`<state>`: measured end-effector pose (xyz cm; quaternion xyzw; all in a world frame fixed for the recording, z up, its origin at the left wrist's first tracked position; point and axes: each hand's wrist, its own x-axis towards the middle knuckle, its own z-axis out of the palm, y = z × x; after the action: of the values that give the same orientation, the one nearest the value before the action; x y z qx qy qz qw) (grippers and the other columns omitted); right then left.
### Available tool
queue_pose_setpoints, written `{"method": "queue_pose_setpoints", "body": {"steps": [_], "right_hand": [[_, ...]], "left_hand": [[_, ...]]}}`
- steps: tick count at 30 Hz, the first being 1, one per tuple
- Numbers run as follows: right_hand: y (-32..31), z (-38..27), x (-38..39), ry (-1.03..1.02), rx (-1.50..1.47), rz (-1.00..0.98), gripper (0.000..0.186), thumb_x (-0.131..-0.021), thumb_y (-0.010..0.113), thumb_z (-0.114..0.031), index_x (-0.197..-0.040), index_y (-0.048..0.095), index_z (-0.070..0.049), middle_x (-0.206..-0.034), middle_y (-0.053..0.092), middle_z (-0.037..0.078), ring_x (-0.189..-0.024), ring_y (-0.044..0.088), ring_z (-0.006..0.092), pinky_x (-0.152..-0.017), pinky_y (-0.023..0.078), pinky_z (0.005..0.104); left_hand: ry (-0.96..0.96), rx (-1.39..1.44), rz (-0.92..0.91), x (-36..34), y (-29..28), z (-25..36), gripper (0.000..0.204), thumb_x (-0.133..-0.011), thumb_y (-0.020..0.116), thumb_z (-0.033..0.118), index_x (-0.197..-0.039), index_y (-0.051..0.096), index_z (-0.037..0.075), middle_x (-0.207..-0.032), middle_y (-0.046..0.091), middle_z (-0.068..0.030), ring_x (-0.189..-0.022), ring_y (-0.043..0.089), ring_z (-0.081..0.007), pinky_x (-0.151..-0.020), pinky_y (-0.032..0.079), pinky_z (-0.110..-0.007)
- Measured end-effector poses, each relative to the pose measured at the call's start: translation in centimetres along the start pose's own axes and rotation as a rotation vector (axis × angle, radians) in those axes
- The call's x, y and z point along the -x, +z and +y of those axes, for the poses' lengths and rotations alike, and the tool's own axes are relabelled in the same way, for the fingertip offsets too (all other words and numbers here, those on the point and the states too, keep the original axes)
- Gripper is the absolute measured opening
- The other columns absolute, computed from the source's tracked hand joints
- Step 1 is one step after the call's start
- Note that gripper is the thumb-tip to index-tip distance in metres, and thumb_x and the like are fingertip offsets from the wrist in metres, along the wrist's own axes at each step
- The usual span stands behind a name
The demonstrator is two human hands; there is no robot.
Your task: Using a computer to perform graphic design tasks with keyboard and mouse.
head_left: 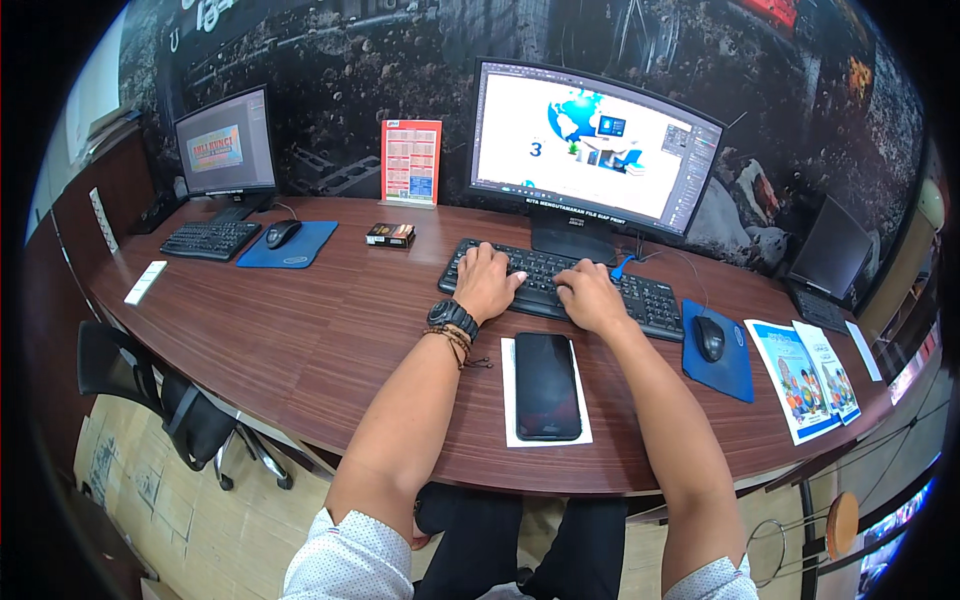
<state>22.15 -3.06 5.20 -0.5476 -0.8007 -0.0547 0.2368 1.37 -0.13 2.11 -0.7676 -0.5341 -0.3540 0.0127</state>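
Both of my hands rest on a black keyboard point(545, 268) on the brown wooden desk. My left hand point(484, 282) lies over its left part, fingers stretched onto the keys and thumb out to the side. A black watch point(453, 317) and bead bracelets circle that wrist. My right hand point(594, 297) sits over the middle keys, fingers bent loosely and apart, holding nothing. Beyond the keyboard stands a lit monitor point(595, 145) showing a globe and desk drawing. Between my forearms a black smartphone point(548, 388) lies on white paper point(510, 420).
Right of the keyboard, a black mouse point(709, 338) sits on a blue pad point(725, 375), with printed booklets point(795, 375) beyond. A small dark box point(390, 235) and a red-and-white card stand point(411, 160) are left of centre. Farther left are another monitor point(224, 145), keyboard point(210, 240) and chair point(190, 415).
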Motion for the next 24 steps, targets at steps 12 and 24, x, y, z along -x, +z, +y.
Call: {"method": "queue_pose_setpoints", "body": {"steps": [12, 24], "right_hand": [[3.0, 0.1, -1.2, 0.055, 0.071, 0.005, 0.034, -0.091, 0.061, -0.036, -0.113, 0.072, -0.013, -0.123, 0.053, 0.016, -0.122, 0.044, 0.0369, -0.106, 0.034, 0.0502], [0.5, 5.2, 1.2, 0.28, 0.168, -0.026, 0.046, -0.097, 0.05, -0.047, -0.118, 0.071, -0.012, -0.139, 0.044, 0.022, -0.13, 0.037, 0.0411, -0.109, 0.03, 0.0551]], "left_hand": [[0.016, -0.071, -0.021, 0.1, -0.5, 0.9, 0.06, -0.093, 0.061, 0.053, -0.108, 0.07, -0.004, -0.115, 0.054, -0.0197, -0.11, 0.047, -0.0347, -0.1, 0.038, -0.047], [0.024, -0.033, -0.053, 0.0, -0.5, 0.6, 0.053, -0.091, 0.066, 0.046, -0.107, 0.072, -0.004, -0.11, 0.057, -0.0181, -0.107, 0.052, -0.0328, -0.096, 0.045, -0.042]]}}
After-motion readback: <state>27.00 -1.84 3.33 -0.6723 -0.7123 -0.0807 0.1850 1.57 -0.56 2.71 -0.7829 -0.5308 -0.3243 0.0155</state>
